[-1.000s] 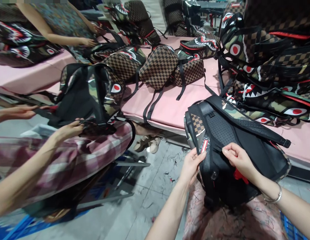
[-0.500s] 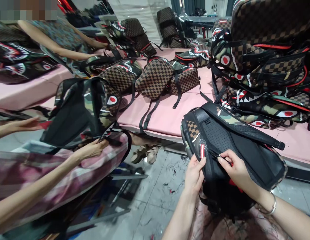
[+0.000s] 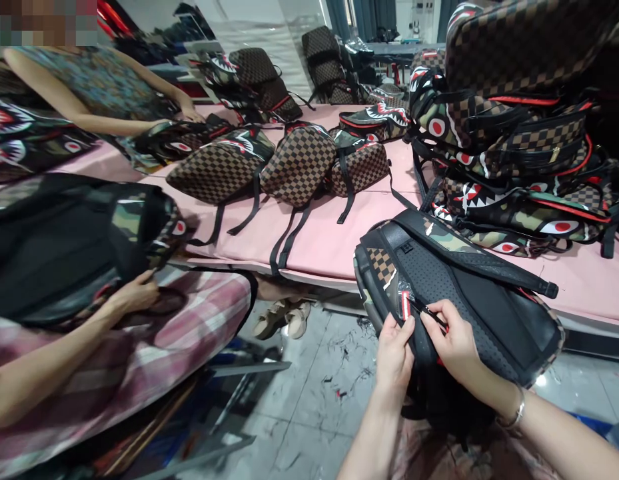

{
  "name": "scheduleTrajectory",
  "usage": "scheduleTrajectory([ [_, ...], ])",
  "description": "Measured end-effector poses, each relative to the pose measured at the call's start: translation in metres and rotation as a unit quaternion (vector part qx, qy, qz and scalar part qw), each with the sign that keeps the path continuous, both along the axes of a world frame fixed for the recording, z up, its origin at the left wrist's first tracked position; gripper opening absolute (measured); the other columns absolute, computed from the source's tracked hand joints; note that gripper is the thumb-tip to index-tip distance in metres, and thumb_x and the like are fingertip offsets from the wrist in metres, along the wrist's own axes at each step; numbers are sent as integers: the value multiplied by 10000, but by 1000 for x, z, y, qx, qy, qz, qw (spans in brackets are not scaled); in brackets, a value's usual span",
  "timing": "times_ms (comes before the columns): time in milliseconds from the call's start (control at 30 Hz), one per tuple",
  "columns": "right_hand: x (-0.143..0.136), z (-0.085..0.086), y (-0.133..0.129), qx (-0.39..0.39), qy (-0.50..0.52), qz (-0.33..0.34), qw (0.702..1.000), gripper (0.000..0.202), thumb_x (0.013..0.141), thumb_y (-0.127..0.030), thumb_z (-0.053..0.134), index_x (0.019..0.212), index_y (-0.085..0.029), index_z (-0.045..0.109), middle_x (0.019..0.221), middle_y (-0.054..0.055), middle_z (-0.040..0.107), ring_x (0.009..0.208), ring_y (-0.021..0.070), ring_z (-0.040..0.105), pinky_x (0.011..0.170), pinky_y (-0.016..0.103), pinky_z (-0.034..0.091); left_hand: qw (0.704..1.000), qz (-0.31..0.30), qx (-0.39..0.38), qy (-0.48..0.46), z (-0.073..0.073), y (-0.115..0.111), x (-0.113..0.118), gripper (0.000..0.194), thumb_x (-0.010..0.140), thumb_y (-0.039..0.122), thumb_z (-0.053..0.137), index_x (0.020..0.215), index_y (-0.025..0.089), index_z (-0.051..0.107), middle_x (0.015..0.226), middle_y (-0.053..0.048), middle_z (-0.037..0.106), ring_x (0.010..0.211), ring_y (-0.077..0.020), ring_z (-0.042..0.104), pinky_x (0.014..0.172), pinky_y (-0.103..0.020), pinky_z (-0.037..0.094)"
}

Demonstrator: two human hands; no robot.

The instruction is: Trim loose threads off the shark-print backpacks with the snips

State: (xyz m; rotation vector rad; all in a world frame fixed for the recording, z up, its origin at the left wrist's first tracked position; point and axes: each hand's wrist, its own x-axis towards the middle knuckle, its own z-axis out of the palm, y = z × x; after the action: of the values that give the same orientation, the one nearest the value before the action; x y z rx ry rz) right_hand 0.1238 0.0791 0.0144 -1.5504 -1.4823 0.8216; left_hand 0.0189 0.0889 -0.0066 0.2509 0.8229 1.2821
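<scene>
A black backpack with a checkered and camouflage trim leans against the pink table edge, its padded back panel facing me. My left hand pinches the backpack's edge just below a small red-and-white label. Between the thumb and fingers of my right hand is a pair of dark, slender thread snips, tips pointing at the label. Their exact shape is partly covered by my fingers. The lower part of the backpack is dark and rests toward my lap.
Several shark-mouth backpacks are piled on the pink table at the right. More checkered bags lie across its middle. At the left, a co-worker's hand holds another black backpack; another person handles bags behind. Thread scraps litter the tiled floor.
My right hand has shifted slightly left with the snips, bringing their tips closer to the label. The co-worker's backpack at the left has swung left and lies flatter.
</scene>
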Motion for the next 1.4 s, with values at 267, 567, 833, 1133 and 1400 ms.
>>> scheduleTrajectory([
  [267,-1,-4,5,32,-23,-7,999,165,847,-343,459,898,-193,505,764,25,630,624,130,608,579,215,483,1000,13,13,8,1,2,5,410,584,186,764,970,185,625,1017,-49,672,1013,-196,598,941,-311,422],
  [567,-5,-5,11,54,-33,-6,998,167,859,-334,440,914,-191,508,821,42,647,710,144,637,640,228,502,1000,11,17,-4,2,1,8,430,606,196,755,1013,191,614,1076,-60,652,1062,-212,575,948,-313,417],
  [833,10,1,22,64,-43,63,995,161,855,-326,458,863,-187,541,782,16,627,676,120,598,612,199,464,1000,-9,25,4,3,-1,-4,423,607,187,756,1008,173,621,1059,-69,661,1060,-220,577,954,-322,413],
  [1133,26,20,50,30,-76,239,967,155,831,-330,509,861,-188,563,750,-9,610,621,104,537,582,206,425,996,-78,33,38,12,-5,-36,408,627,191,745,1015,160,625,986,-79,685,938,-213,628,895,-348,451],
  [1400,22,17,68,40,-75,298,951,171,822,-323,532,833,-164,595,724,-4,610,619,103,519,573,212,374,992,-94,58,68,6,-5,-54,385,639,208,739,1005,147,637,941,-85,689,946,-219,620,856,-322,463],
])
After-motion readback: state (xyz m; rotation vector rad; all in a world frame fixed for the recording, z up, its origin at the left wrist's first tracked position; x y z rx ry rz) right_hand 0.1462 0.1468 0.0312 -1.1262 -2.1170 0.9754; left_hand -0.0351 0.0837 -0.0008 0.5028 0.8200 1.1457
